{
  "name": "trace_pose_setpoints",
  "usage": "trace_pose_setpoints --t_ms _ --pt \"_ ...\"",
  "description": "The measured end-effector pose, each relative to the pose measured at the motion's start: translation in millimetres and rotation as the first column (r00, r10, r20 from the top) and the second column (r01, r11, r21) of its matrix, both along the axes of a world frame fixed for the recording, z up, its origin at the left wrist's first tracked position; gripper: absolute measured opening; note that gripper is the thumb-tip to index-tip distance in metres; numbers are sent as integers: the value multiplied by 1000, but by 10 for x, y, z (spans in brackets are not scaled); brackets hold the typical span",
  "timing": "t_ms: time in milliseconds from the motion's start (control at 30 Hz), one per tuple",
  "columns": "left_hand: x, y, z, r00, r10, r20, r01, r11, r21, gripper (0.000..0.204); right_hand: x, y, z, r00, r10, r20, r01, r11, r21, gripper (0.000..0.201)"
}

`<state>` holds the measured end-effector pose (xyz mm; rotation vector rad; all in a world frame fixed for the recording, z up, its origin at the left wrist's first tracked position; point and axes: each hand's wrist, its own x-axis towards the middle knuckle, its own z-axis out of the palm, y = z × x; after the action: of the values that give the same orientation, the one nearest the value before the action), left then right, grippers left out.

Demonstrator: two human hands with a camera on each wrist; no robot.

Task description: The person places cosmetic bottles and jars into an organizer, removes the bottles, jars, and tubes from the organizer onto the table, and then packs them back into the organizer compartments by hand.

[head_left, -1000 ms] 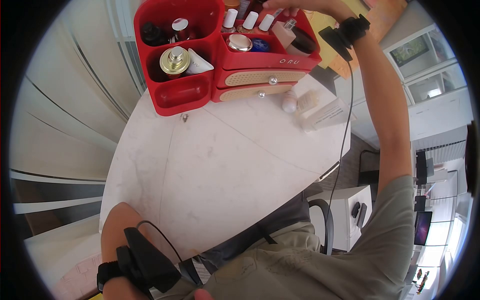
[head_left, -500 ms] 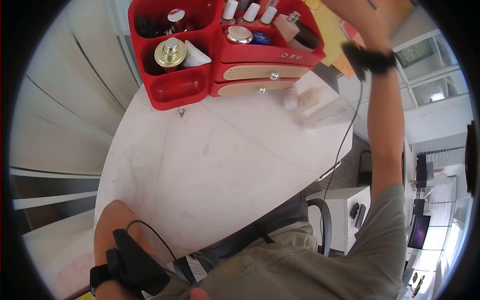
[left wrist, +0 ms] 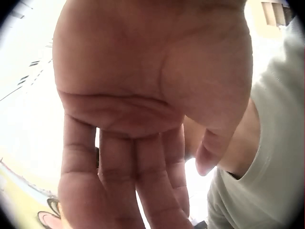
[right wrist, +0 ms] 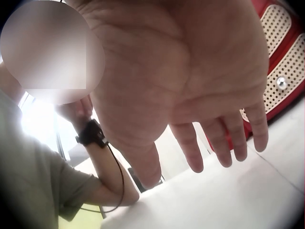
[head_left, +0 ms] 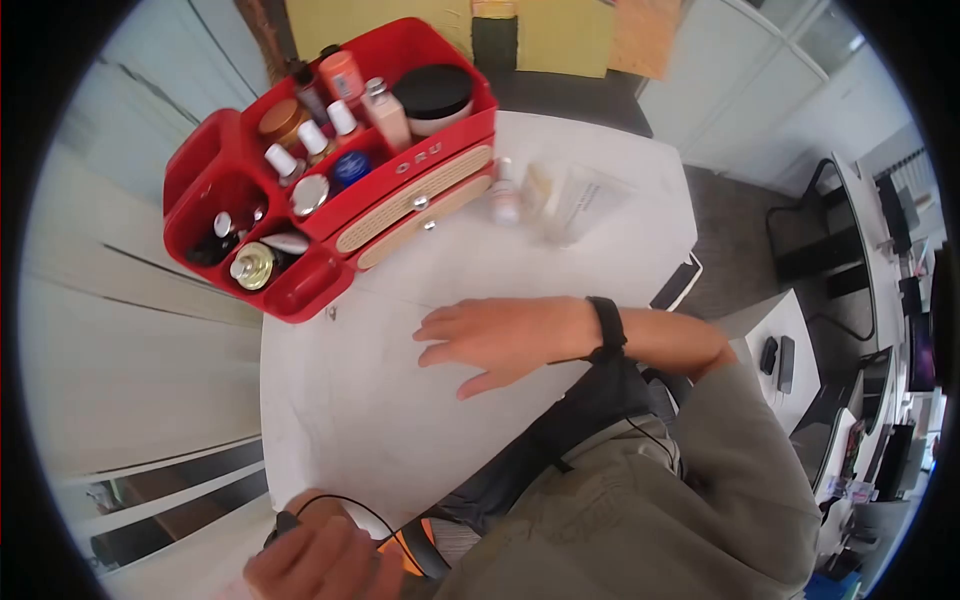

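My right hand (head_left: pixel 500 342) hovers over the white table (head_left: pixel 350 400), fingers spread and holding nothing. Its bare palm and straight fingers fill much of the right wrist view. At the lower left is my left hand (head_left: pixel 325 562), raised near the table's edge, its fingers loosely bent with nothing in them; the left wrist view shows that palm (left wrist: pixel 147 76) bare. Beyond the right hand stands a red cosmetics organizer (head_left: pixel 385 180) with two drawers, both pushed in. It holds a gold-capped perfume bottle (head_left: pixel 252 266), white-capped nail polish bottles (head_left: pixel 314 138), a pink bottle (head_left: pixel 386 115) and a black-lidded jar (head_left: pixel 435 92).
Right of the organizer, a small pale bottle (head_left: pixel 505 200) and a clear box (head_left: pixel 580 205) stand on the table. A white cabinet (head_left: pixel 790 345) with dark objects on top is at the right. Pale panels (head_left: pixel 150 320) line the left side.
My right hand has come back from beyond the organizer to over the table's middle. The left hand has risen into view. The head view has turned, shifting the organizer left.
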<state>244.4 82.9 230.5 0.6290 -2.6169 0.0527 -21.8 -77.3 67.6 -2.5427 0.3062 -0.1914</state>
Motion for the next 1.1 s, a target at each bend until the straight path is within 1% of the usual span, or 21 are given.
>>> trace_pose_setpoints --t_ms 67,100,133,167,200,233,267,300,333,367,400,433,467,500,533,567,600,700,733,833,1100 --pt "-12 -94 -27 993 102 68 -109 988 108 36 -257 90 63 999 -38 37 31 985 172 47" --pt "-78 -120 -37 976 191 101 -207 959 193 32 -414 79 62 998 -39 45 31 984 178 47" --pt "-161 -143 -70 975 191 113 -211 956 205 32 -584 89 22 992 -105 73 88 974 210 47" --pt "-259 -195 -137 948 273 164 -306 921 239 27 -757 92 -18 981 -166 98 140 962 236 47" --pt "-345 -224 -223 911 353 215 -402 877 265 22 -936 107 -48 982 -158 104 129 962 242 47" --pt "-392 -190 -325 906 356 228 -410 872 268 22 -1112 153 -91 956 -293 20 279 927 249 48" --pt "-418 -133 -459 862 425 276 -496 816 295 19 -1280 177 -132 905 -422 -64 424 875 235 48" --pt "-443 -86 -611 812 489 320 -578 753 314 16 -1457 203 -195 908 -416 -56 417 878 234 48" --pt "-449 -34 -781 807 494 325 -584 751 309 16 -1610 274 -279 883 -464 -66 469 876 114 50" --pt "-430 11 -956 799 549 247 -602 723 339 16 -1690 344 -321 854 -515 -70 516 857 -4 52" --pt "-415 78 -1133 779 605 164 -617 694 370 17 -1725 403 -316 858 -509 -68 510 860 -4 52" --pt "-384 175 -1276 709 656 260 -691 572 442 20 -1737 483 -308 829 -552 -96 552 833 -23 59" --pt "-418 201 -1413 702 662 262 -698 567 438 20 -1733 547 -303 796 -594 -118 593 804 -48 66" --pt "-482 231 -1556 635 731 249 -767 561 311 26 -1720 602 -311 804 -584 -114 582 812 -48 66" --pt "-526 295 -1696 561 796 228 -828 532 179 33 -1681 661 -332 770 -627 -119 618 779 -104 70" --pt "-535 395 -1853 523 799 298 -846 444 296 52 -1627 676 -353 736 -668 -113 649 743 -164 74" --pt "-607 399 -1964 502 815 290 -858 427 286 52 -1594 671 -373 752 -652 -100 632 756 -171 74" --pt "-794 475 -2179 425 898 115 -860 361 360 65 -1524 722 -439 696 -714 -71 666 679 -309 70" --pt "-833 487 -2199 404 908 113 -869 342 358 65 -1515 728 -453 712 -698 -69 650 694 -310 70" --pt "-858 436 -2213 363 930 66 -888 323 328 64 -1482 725 -466 695 -717 -54 658 665 -353 70" --pt "-823 415 -2226 354 935 38 -881 319 351 58 -1426 718 -483 673 -739 -25 690 640 -337 69"
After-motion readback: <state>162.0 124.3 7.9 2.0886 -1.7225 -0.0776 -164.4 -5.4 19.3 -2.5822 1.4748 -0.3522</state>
